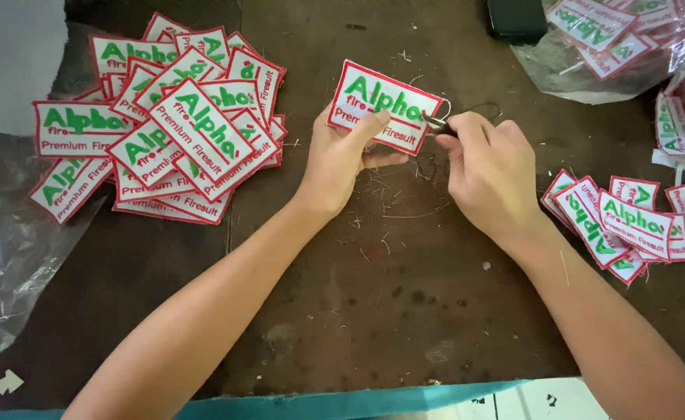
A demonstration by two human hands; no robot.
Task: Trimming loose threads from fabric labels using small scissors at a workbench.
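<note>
**Dark brown surface, one patch held between two hands**

Dark brown and scuffed, the surface carries loose thread clippings under the hands. A big heap of patches, white with red edging and green lettering, lies well to the left of the left hand. A smaller heap of the same patches sits near the right wrist, and a clear plastic bag holding more of them lies at the upper right. Crumpled clear plastic spreads along the left edge.

The left hand grips a single patch by its lower edge, thumb on the face and fingers behind, holding it lifted off the surface. The patch's long axis runs left to right, dipping slightly toward the right.

The right hand is closed around a small metal snipping tool, whose tip meets the patch's right short edge. So the patch lies up and to the left of the right hand, with the tool pointing leftward into that edge. A thin loose thread curls just above the right hand.
</note>
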